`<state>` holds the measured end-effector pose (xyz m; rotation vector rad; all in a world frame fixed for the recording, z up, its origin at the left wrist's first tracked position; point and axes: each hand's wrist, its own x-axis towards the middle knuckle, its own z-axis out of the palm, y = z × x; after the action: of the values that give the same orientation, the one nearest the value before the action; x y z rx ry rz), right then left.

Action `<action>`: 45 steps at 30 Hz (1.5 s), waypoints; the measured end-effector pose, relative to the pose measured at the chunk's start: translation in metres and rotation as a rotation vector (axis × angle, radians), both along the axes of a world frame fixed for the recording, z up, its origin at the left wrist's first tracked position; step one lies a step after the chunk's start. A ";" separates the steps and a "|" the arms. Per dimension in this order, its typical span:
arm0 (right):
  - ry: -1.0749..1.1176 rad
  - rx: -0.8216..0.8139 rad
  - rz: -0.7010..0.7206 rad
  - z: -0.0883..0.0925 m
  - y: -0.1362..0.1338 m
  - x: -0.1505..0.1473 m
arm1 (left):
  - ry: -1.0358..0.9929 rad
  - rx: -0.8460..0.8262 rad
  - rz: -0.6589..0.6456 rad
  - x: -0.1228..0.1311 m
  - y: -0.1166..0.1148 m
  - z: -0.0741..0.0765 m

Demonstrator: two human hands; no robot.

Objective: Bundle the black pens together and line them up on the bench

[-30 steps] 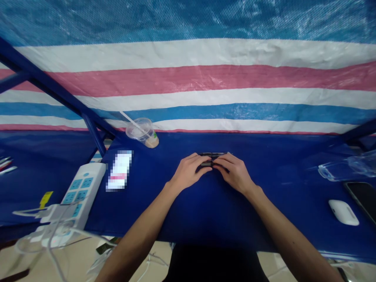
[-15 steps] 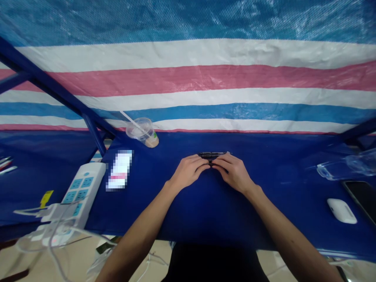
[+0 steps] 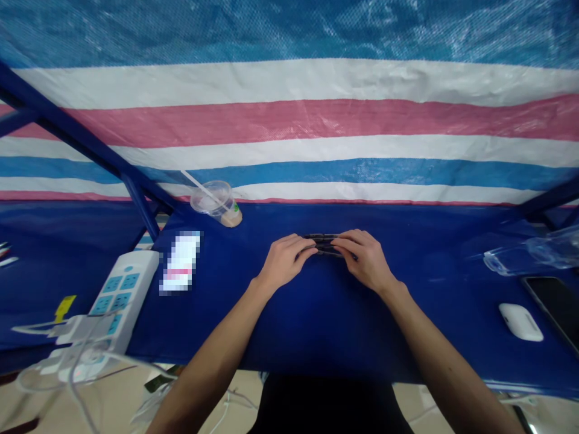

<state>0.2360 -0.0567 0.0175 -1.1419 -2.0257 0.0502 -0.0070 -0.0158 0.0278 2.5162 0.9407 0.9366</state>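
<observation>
Fingertips (image 3: 311, 249) of the left hand (image 3: 284, 260) and the right hand (image 3: 364, 259) curl inward and nearly meet over a slim, dark bar-shaped piece (image 3: 323, 239), which lies crosswise on the blue cloth-covered table (image 3: 407, 319), about midway along it and toward its far edge. Neither hand is spread: the fingers of each lie close together and appear to pinch the piece from both ends and over its top. The thumbs are hidden, so exactly where they bear cannot be told. The piece looks layered, perhaps several strips stacked, but the fingers cover too much of it to be sure. A close two-handed hold seems right for something this thin: even pressure from both sides, with the wrists kept low, should keep any layers aligned and stop one end lifting. Beyond the left hand stand a clear plastic cup (image 3: 216, 204) with a straw, a blurred card (image 3: 181, 262) and a white power strip (image 3: 129, 283). To the right lie clear plastic packaging (image 3: 529, 256), a white rounded case (image 3: 520, 322) and a black phone (image 3: 554, 307).
</observation>
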 end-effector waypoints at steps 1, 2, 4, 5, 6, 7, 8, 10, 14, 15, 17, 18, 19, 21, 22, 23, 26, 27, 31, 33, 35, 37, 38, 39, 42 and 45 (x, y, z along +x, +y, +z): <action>-0.006 0.009 -0.027 0.001 0.001 0.003 | -0.011 0.004 0.018 -0.001 0.001 0.000; -0.010 0.017 -0.052 0.001 0.002 0.007 | -0.020 0.008 0.035 -0.003 0.002 0.001; -0.015 0.031 -0.080 0.002 0.004 0.012 | -0.028 0.010 0.050 -0.005 0.004 0.001; -0.017 0.036 -0.081 0.002 0.004 0.013 | -0.027 0.008 0.045 -0.005 0.004 0.001; -0.021 0.041 -0.073 0.002 0.004 0.014 | -0.023 0.004 0.033 -0.005 0.004 0.001; -0.028 0.042 -0.060 0.002 0.004 0.013 | -0.017 0.000 0.019 -0.004 0.004 0.001; -0.033 0.039 -0.045 0.002 0.004 0.011 | -0.011 -0.006 0.004 -0.003 0.003 0.001; -0.026 0.019 -0.011 0.000 0.002 0.006 | 0.003 -0.016 -0.018 -0.001 0.001 0.000; 0.053 -0.022 0.057 -0.004 -0.001 -0.007 | 0.019 -0.042 -0.054 0.003 -0.002 -0.003; 0.071 -0.020 0.073 -0.006 -0.002 -0.010 | 0.018 -0.050 -0.061 0.004 -0.003 -0.004; 0.100 -0.012 0.094 -0.008 -0.003 -0.015 | 0.012 -0.069 -0.067 0.005 -0.004 -0.006; 0.110 -0.009 0.100 -0.009 -0.003 -0.018 | 0.010 -0.079 -0.067 0.006 -0.004 -0.007; 0.117 -0.008 0.103 -0.010 -0.004 -0.019 | 0.009 -0.089 -0.066 0.006 -0.004 -0.007; 0.122 -0.008 0.099 -0.010 -0.004 -0.022 | 0.005 -0.113 -0.054 0.006 -0.004 -0.009; 0.121 -0.008 0.091 -0.010 -0.005 -0.024 | 0.001 -0.124 -0.046 0.006 -0.004 -0.010; 0.119 -0.009 0.080 -0.010 -0.005 -0.025 | -0.008 -0.133 -0.037 0.006 -0.004 -0.011; 0.104 -0.015 0.060 -0.008 -0.006 -0.027 | -0.033 -0.148 -0.031 0.006 -0.004 -0.015; 0.094 -0.022 0.063 -0.008 -0.006 -0.027 | -0.035 -0.153 -0.036 0.007 -0.005 -0.016; 0.058 -0.063 0.081 -0.007 -0.007 -0.028 | -0.030 -0.185 -0.043 0.009 -0.007 -0.015; 0.071 -0.063 0.081 -0.006 -0.007 -0.027 | -0.028 -0.183 -0.039 0.009 -0.007 -0.012; 0.099 -0.037 0.074 -0.006 -0.006 -0.026 | -0.017 -0.167 -0.033 0.009 -0.008 -0.008; 0.126 -0.007 0.046 -0.005 -0.005 -0.024 | -0.005 -0.147 -0.024 0.008 -0.007 -0.005; 0.133 0.001 0.023 -0.005 -0.005 -0.023 | -0.001 -0.138 -0.016 0.007 -0.006 -0.004; 0.135 0.004 -0.001 -0.004 -0.004 -0.022 | 0.003 -0.131 -0.005 0.006 -0.005 -0.003; 0.125 -0.004 -0.040 -0.001 -0.004 -0.020 | 0.010 -0.117 0.029 0.004 -0.003 -0.003; 0.112 -0.005 -0.033 -0.001 -0.004 -0.018 | -0.028 -0.098 0.029 0.004 -0.001 -0.005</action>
<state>0.2176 -0.0606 0.0165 -1.1499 -1.9087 0.1001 -0.0035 -0.0167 0.0228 2.4082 0.9926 0.9097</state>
